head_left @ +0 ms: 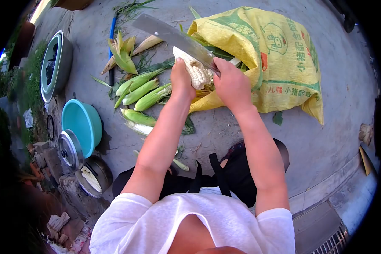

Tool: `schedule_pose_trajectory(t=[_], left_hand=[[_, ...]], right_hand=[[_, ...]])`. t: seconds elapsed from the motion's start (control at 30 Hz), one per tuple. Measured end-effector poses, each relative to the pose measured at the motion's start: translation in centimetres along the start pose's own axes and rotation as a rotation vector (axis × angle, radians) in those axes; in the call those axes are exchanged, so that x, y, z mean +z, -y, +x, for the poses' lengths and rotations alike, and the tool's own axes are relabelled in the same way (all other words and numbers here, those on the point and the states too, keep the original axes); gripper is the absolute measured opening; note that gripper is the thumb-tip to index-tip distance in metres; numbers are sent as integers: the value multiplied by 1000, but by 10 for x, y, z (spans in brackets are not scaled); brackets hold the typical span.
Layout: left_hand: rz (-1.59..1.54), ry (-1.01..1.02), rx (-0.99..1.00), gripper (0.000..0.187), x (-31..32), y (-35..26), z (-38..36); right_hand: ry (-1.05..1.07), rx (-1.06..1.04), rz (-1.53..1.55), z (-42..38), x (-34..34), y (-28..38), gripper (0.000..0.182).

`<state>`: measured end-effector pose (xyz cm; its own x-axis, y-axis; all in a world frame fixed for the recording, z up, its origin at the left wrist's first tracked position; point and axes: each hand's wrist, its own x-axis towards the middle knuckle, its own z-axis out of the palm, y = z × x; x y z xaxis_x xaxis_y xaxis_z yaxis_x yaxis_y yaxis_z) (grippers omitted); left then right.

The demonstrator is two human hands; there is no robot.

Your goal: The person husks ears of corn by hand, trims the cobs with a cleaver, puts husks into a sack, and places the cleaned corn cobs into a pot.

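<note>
My left hand [182,79] is wrapped round the lower left side of a husked white corn cob [194,67], which is tilted. In my right hand [232,80] is the handle of a wide-bladed knife [173,37]. Its blade points to the upper left and lies across the upper side of the cob; whether it touches the kernels is hard to tell. Behind both hands a yellow woven sack [279,55] lies open toward them, with green husks at its mouth. Several ears of corn in green husks [141,91] lie on the ground left of my left hand.
A teal basin [82,127] stands at the left, with a metal lid [70,149] and a pot [98,173] holding pale corn below it. A larger oval tub [63,63] is farther up. A blue-and-black stick [112,51] and loose husks [125,55] lie on the concrete.
</note>
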<state>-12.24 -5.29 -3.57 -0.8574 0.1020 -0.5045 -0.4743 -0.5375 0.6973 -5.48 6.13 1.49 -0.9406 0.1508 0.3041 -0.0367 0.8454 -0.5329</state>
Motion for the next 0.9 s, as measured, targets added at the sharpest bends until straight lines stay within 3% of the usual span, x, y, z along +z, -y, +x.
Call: schedule_pose_trajectory(t=[0.03, 0.13, 0.23, 0.37, 0.47, 0.57, 0.67, 0.9], left_hand=[[-44, -31, -7, 38, -3, 4, 2], [-55, 27, -36, 47, -8, -4, -3], [-43, 109, -51, 51, 0, -19, -17], [-81, 234, -137, 49, 6, -36, -33], [-241, 511, -195, 54, 1, -46, -40], [-392, 636, -271, 55, 6, -60, -56], [-446, 664, -312, 56, 13, -70, -68], [-375, 659, -278, 55, 20, -69, -75]], right_hand=[[1, -3, 0, 2, -4, 1, 14], [95, 375, 327, 7, -22, 10, 19], [89, 435, 594, 1, -27, 19, 18], [38, 413, 778, -6, -40, 25, 17], [33, 471, 1031, -11, -65, 27, 17], [29, 492, 1209, -21, -81, 22, 14], [-56, 538, 1342, -23, -93, 31, 16], [-23, 514, 1400, -26, -92, 30, 18]])
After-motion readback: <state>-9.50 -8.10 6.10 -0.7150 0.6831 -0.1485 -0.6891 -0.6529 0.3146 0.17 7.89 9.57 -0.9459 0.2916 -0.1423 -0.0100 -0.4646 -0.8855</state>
